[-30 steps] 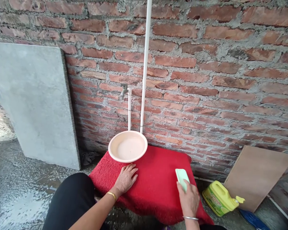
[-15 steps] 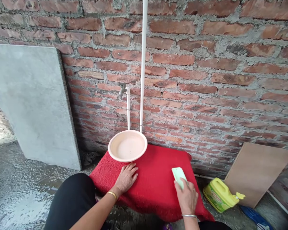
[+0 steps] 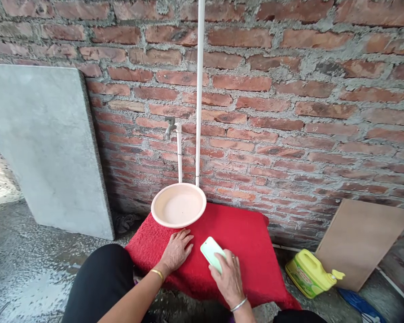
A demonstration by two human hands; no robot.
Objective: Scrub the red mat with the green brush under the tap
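A red, fuzzy cloth [image 3: 242, 224] is spread over a low support, its edges hanging down. My left hand [image 3: 177, 251] lies flat on it with fingers apart, just below the basin's rim. In my right hand [image 3: 229, 273] is a pale green scrub brush [image 3: 212, 252], shaped like a rounded block with a small hole near its far end. The brush rests against the cloth; its underside is hidden. At the back left of the cloth stands a shallow cream basin [image 3: 179, 223], its contents hard to make out.
Behind the basin rise a grey tap [image 3: 170, 126] and a white pipe [image 3: 199, 89] along the brick wall [image 3: 289, 89]. A grey slab [image 3: 50, 143] leans at left. On the right are a yellow jug [image 3: 310, 272], a brown board [image 3: 360, 242] and a blue item [image 3: 360, 305].
My right hand has slid left across the cloth with the scrub brush, closer to my left hand. My left hand and the basin stay where they were.
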